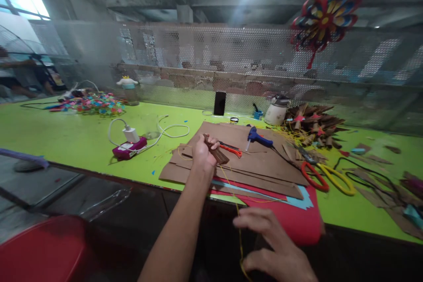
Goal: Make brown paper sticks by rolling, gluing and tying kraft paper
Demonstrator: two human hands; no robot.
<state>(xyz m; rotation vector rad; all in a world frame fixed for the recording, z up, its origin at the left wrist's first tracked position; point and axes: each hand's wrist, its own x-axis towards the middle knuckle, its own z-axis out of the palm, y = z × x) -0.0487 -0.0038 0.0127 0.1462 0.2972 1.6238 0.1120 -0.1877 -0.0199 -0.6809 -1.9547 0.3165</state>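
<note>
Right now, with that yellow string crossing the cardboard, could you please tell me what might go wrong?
The yellow string between the left hand and right hand crosses the cardboard sheets and might snag. The red paper overhangs the table, so the right hand could knock it. If hot, the blue glue gun could scorch the sheets beneath.

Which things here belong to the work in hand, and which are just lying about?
Seem to belong:
brown cardboard, in the left hand
yellow string, by the right hand
glue gun
scissors

Probably just lying about:
phone
white jug
purple power strip
</note>
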